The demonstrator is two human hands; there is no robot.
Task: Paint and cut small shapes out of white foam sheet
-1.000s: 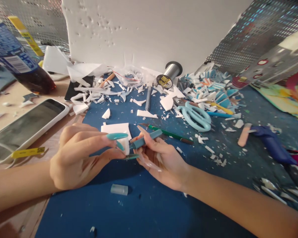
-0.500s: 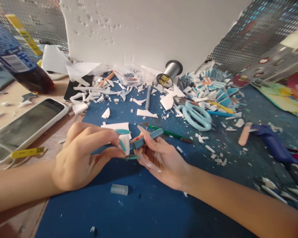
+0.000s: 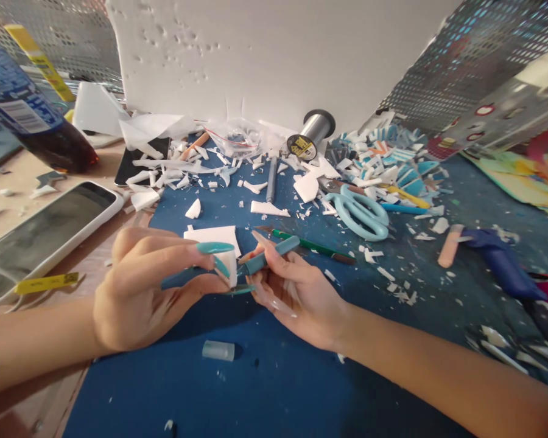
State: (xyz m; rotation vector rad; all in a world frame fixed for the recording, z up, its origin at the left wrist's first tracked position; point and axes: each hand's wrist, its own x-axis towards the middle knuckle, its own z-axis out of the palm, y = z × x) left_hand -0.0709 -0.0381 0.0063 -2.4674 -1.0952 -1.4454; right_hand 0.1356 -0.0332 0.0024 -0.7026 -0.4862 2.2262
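Observation:
My left hand [image 3: 150, 292] pinches a small white foam piece [image 3: 229, 267] between its teal-nailed fingertips, above the blue cutting mat [image 3: 292, 389]. In my right hand [image 3: 301, 298] is a blue-grey pen-like tool [image 3: 271, 254], gripped by thumb and fingers, its narrow end pointing left at the foam piece. Whether the tip touches the foam I cannot tell. Just behind the left fingers lies a flat white foam offcut [image 3: 214, 236], partly covered. A translucent cap [image 3: 218, 350] rests on the mat in front of the hands. The green craft knife [image 3: 315, 244] lies behind my right hand.
Foam scraps [image 3: 393, 152] are heaped at the back, around a wire spool [image 3: 313, 134] and light-blue scissors [image 3: 360, 213]. On the left are a phone [image 3: 55, 237] and a cola bottle [image 3: 31, 109]. A blue glue gun [image 3: 502, 261] lies right. A white foam board [image 3: 278, 55] stands behind.
The upper finger of my left hand has straightened and its nail has turned more into view, while the foam piece stays pinched. My right hand and the pen-like tool hold almost still.

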